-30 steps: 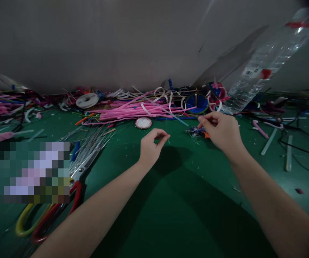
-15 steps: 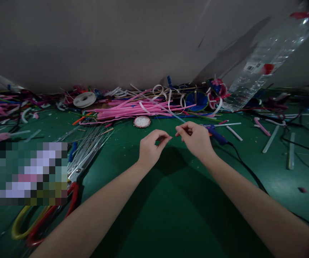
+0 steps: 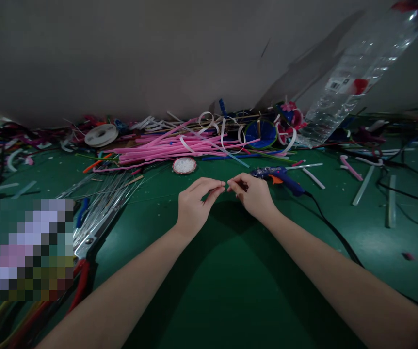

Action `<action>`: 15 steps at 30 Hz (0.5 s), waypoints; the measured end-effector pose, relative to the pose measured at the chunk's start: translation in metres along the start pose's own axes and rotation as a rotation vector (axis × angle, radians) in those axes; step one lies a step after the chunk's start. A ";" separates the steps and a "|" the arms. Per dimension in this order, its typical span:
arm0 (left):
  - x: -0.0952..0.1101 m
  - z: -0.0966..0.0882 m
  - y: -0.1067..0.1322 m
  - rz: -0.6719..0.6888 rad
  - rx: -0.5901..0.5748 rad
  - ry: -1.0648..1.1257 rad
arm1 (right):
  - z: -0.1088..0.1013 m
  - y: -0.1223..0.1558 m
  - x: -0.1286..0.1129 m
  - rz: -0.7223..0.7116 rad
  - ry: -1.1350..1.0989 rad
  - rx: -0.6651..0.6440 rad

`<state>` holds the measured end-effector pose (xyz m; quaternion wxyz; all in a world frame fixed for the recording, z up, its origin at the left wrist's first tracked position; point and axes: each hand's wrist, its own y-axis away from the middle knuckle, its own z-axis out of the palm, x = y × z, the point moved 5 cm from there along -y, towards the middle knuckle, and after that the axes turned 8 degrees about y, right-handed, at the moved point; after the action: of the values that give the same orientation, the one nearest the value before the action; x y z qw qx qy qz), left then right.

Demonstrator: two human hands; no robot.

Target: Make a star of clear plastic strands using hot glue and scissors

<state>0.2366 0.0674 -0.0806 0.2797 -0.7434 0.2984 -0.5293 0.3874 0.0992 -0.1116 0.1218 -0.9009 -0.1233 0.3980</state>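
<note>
My left hand (image 3: 194, 206) and my right hand (image 3: 252, 194) meet over the green table (image 3: 231, 291), fingertips almost touching. Each pinches thumb against forefinger on something too thin to make out. A blue glue gun (image 3: 280, 175) with an orange trigger lies just right of my right hand, its black cord trailing off to the right. A small round lid of white bits (image 3: 184, 165) sits just beyond my left hand.
A heap of pink strips (image 3: 180, 144) and white curls lies along the grey wall. A white tape roll (image 3: 101, 135), a blue disc (image 3: 265, 133) and a tilted clear plastic bottle (image 3: 354, 82) are there too. Thin metal rods (image 3: 103, 198) and red-handled scissors (image 3: 81, 286) lie at left.
My right hand let go of the glue gun, leaving it on the table, and moved left to meet my left hand. Both hands now pinch close together.
</note>
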 end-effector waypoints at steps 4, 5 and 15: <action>0.001 0.002 0.001 0.003 -0.012 -0.008 | 0.000 0.001 -0.001 -0.018 0.004 0.008; 0.001 0.002 0.001 0.006 -0.016 -0.009 | 0.000 0.001 -0.002 -0.031 0.005 0.016; 0.004 0.003 0.001 0.034 -0.023 -0.032 | 0.002 0.002 -0.004 -0.086 0.034 0.012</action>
<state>0.2403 0.0639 -0.0801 0.2851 -0.7497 0.3125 -0.5090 0.3835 0.0965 -0.1102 0.1462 -0.9006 -0.1575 0.3779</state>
